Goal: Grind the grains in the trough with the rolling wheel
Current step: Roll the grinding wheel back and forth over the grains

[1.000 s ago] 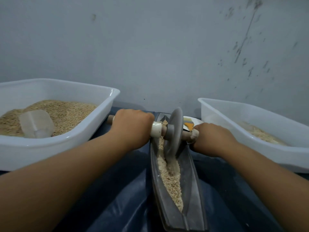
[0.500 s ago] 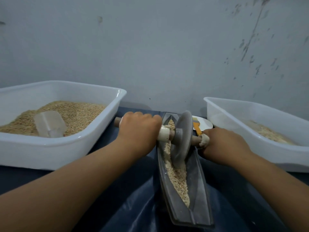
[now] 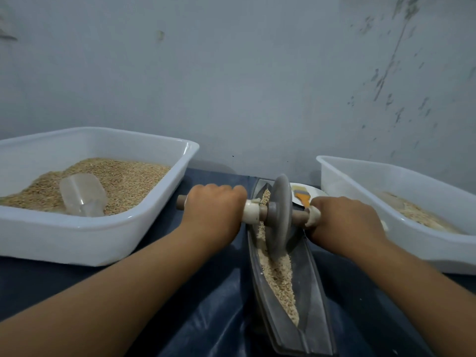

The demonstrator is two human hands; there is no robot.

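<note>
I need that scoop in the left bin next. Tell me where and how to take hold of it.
Grip the scoop by its narrow handle end, which points toward the near wall of the bin. Come from above and the near side, since its wide mouth faces away into the grain and it lies partly sunk. Both hands are busy on the wheel's axle, so one must let go first.

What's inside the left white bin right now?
The left white bin holds a heap of tan grain with a clear plastic scoop lying on it, partly sunk in. The bin's floor is covered by grain.
</note>
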